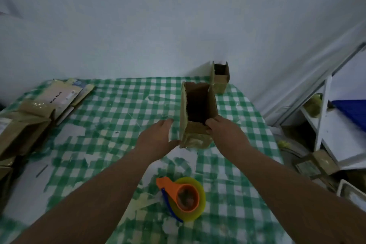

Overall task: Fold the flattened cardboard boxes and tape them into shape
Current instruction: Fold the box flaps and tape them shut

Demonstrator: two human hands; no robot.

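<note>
Two hands meet at the upright box [198, 113] mid-surface: your right hand [219, 130] grips its near wall, your left hand [158, 136] lies relaxed just beside it. Nearer you rests the tape dispenser [183, 197]; flattened boxes [29, 125] lie stacked at left.

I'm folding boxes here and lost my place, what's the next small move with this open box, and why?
Probably set the open cardboard box back beside the smaller box at the far edge. It stands upright with tape showing at its base, so it looks finished. Your right hand grips its near wall, your left hand is beside it, and the tape dispenser lies unused.
</note>
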